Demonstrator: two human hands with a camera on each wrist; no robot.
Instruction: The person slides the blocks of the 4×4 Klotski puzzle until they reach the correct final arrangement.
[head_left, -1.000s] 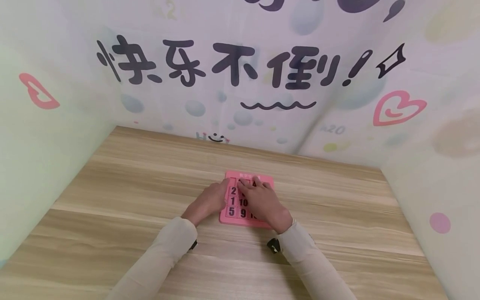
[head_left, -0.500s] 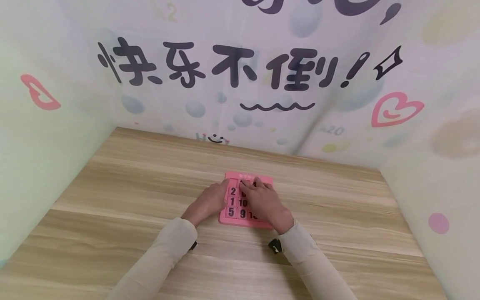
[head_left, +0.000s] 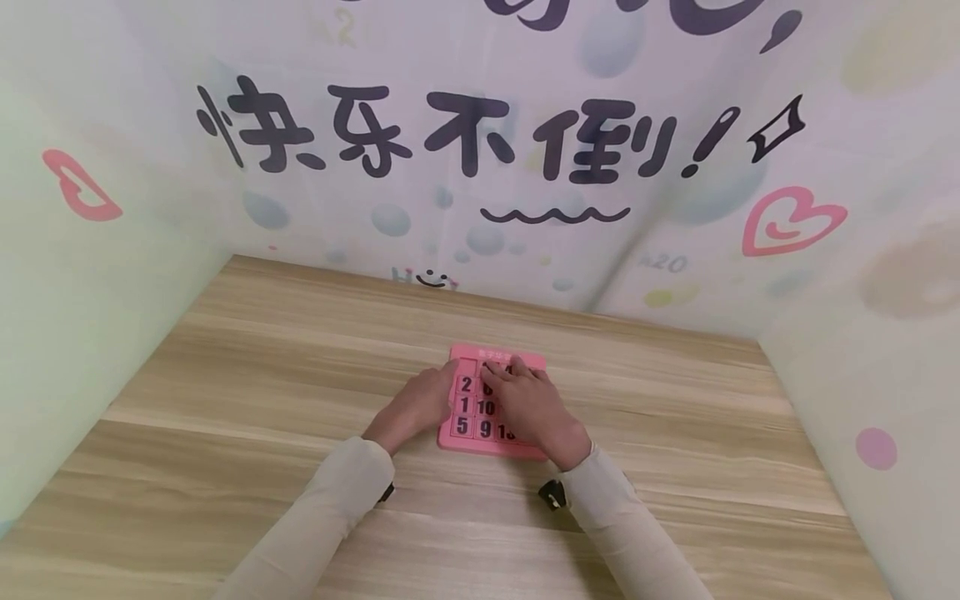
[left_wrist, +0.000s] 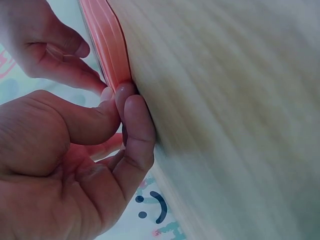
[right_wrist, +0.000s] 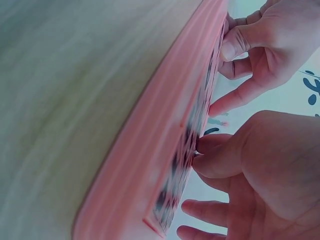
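Note:
A pink number puzzle board (head_left: 491, 448) lies flat on the wooden table, with tiles reading 2, 1, 5, 10 and 9 visible on its left part. My left hand (head_left: 420, 400) is at the board's left side; in the left wrist view that hand (left_wrist: 85, 150) pinches the board's edge (left_wrist: 107, 40) between thumb and curled fingers. Over the upper middle and right of the board lies my right hand (head_left: 528, 408), hiding several tiles. In the right wrist view, the right hand (right_wrist: 265, 170) touches the tiles with thumb and a fingertip, its other fingers extended.
The wooden table (head_left: 262, 358) meets a printed cloth wall (head_left: 360, 42) behind the board. Pale side walls rise at left and right. A black wrist device (head_left: 552, 494) sits beneath the right sleeve, and a sleeve (head_left: 352, 479) covers the left forearm.
The head view has shifted very slightly. My right hand's fingers have moved a little to the right on the board; the left hand stays at its edge.

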